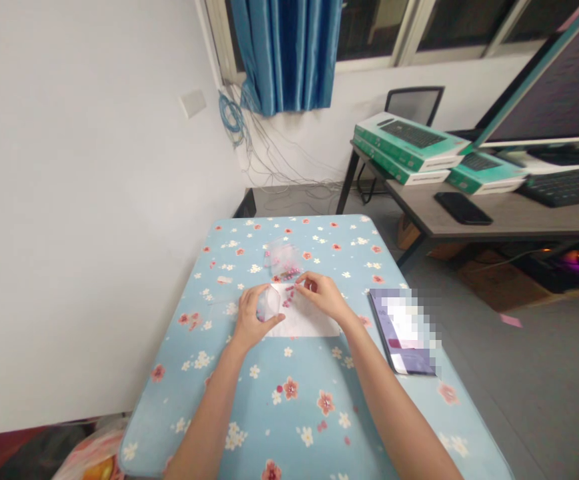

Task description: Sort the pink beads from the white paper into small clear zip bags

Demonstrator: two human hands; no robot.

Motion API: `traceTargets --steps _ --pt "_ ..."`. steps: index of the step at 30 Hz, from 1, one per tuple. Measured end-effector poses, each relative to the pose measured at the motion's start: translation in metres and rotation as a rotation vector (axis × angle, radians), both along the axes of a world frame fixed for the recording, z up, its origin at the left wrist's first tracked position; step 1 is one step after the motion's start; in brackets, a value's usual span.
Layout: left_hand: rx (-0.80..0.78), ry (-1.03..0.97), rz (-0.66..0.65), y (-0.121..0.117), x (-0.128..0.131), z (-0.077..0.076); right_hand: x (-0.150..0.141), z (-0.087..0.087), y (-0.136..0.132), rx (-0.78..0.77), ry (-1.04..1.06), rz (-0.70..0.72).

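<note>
My left hand [252,319] is shut around a small clear plastic cup [268,303], which it holds tilted over the left end of a white paper sheet [304,321]. Small pink beads [287,299] lie scattered on that sheet. My right hand [323,295] sits just right of them, its thumb and fingertips pinched together at the paper's far edge. Whether a bead lies between those fingertips is too small to tell. Beyond the hands is a clear plastic bag [283,260] with pink pieces inside. Everything rests on a light blue floral tablecloth [249,400].
A tablet [402,331] with a pixelated screen lies at the table's right edge. A white wall [94,200] runs along the left. Back right, a desk [509,217] holds green keyboard boxes [409,141], a black phone [462,208] and a keyboard [567,185].
</note>
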State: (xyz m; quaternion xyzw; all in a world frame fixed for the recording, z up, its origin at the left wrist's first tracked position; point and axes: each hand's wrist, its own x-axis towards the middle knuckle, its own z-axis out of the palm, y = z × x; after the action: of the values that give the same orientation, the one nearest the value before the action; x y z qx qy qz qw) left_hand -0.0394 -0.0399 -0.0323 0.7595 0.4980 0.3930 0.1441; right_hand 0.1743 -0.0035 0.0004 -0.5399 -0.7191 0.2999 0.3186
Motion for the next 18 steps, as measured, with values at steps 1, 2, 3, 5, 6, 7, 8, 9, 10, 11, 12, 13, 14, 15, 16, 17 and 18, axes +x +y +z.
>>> traceTargets --steps 1,2,3,5,6,7,8,9,10,11,12,13,14,15,16,17,18 --pt "0.002 0.002 0.0 0.0 0.0 -0.001 0.0 0.004 -0.001 0.006 0.066 0.016" --pt "0.004 0.002 -0.001 0.0 0.0 -0.001 0.0 0.009 -0.002 0.008 0.131 0.035" --pt "0.006 0.001 -0.002 0.0 0.0 -0.002 0.0 0.013 -0.004 0.005 0.193 0.053" --pt "0.009 -0.003 -0.002 0.0 0.0 -0.002 -0.002 0.023 -0.007 -0.01 0.291 0.082" --pt "0.011 -0.004 -0.002 0.001 0.0 -0.002 -0.003 0.027 -0.009 -0.018 0.322 0.094" --pt "0.013 -0.004 0.0 0.001 0.0 -0.002 -0.005 0.031 -0.011 -0.022 0.343 0.104" --pt "0.015 -0.003 0.003 0.0 0.0 -0.002 -0.006 0.033 -0.013 -0.023 0.354 0.114" --pt "0.016 -0.003 0.006 0.0 0.0 -0.001 -0.008 0.035 -0.014 -0.023 0.357 0.125" --pt "0.016 -0.002 0.01 0.001 0.0 -0.001 -0.01 0.036 -0.016 -0.024 0.356 0.137" --pt "0.017 -0.001 0.013 0.001 0.0 -0.001 -0.012 0.036 -0.017 -0.026 0.349 0.152" --pt "0.02 0.001 0.017 0.001 0.0 -0.001 -0.014 0.036 -0.018 -0.027 0.34 0.168" --pt "0.025 0.004 0.017 0.001 0.0 -0.001 -0.017 0.035 -0.019 -0.027 0.329 0.185" --pt "0.033 0.007 0.015 0.001 0.0 -0.001 -0.02 0.033 -0.02 -0.025 0.314 0.203" --pt "0.04 0.01 0.013 0.001 0.0 -0.001 -0.023 0.032 -0.021 -0.024 0.297 0.218" --pt "0.046 0.012 0.011 0.001 0.0 -0.001 -0.025 0.03 -0.022 -0.024 0.279 0.23" --pt "0.049 0.013 0.01 0.001 0.0 -0.001 -0.028 0.029 -0.023 -0.024 0.262 0.238" --pt "0.05 0.014 0.01 0.001 0.0 -0.001 -0.029 0.029 -0.024 -0.023 0.247 0.241"
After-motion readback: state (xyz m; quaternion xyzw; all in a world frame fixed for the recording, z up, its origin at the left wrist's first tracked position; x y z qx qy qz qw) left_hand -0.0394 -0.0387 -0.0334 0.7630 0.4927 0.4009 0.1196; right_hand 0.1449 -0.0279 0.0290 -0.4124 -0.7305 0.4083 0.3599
